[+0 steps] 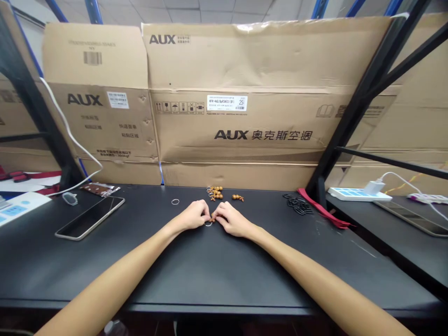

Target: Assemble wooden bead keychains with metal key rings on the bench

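Observation:
My left hand [191,215] and my right hand [233,220] meet at the fingertips over the black table [210,270]. Both pinch a small string of brown wooden beads [212,217], which is mostly hidden by my fingers. A metal split ring [208,224] shows just below them. Farther back lies a heap of wooden bead charms with metal rings [215,192]. To its right sits a short wooden bead piece [238,197], and a single loose metal ring [175,201] lies to the left.
A pile of black rubber rings [298,204] and a red strap [322,208] lie on the right. A smartphone [90,217] lies on the left. Large flattened cardboard boxes [224,98] stand along the back, with black shelf uprights [345,102] and a power strip [359,194] at right.

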Motion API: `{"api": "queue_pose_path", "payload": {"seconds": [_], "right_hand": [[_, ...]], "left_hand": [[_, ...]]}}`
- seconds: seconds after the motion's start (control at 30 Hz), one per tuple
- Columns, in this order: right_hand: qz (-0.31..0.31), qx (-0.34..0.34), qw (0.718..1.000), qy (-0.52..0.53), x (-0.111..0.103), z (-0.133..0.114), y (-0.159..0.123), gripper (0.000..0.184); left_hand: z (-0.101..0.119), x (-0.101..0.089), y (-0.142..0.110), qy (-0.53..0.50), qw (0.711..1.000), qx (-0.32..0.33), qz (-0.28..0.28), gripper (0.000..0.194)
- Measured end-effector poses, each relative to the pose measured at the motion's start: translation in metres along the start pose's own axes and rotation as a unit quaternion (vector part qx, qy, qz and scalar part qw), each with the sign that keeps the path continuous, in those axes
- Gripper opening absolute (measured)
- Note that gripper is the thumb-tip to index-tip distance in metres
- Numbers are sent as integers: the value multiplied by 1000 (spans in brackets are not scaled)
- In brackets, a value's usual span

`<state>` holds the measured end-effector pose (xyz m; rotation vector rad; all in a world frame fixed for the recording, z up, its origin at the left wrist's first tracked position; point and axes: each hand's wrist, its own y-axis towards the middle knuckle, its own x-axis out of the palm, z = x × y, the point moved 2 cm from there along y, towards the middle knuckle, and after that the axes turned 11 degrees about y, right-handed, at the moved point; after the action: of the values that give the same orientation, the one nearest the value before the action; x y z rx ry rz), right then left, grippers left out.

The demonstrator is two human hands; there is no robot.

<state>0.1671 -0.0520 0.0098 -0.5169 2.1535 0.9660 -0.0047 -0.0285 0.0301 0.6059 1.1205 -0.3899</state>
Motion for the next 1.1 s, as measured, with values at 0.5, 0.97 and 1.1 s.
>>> {"api": "queue_pose_path", "payload": {"seconds": [0.5,0.97,1.1], "right_hand": [[-3,3,1000,5,-1,-3,0,16],[0,0,1000,16,0,0,0,18],[-5,10,1000,24,-1,0,1,19]], "left_hand": [[-9,-9,1,-45,997,30,-62,16],[-3,-1,2,8,1000,17,19,10],[1,0,1,21,999,20,36,13]]}}
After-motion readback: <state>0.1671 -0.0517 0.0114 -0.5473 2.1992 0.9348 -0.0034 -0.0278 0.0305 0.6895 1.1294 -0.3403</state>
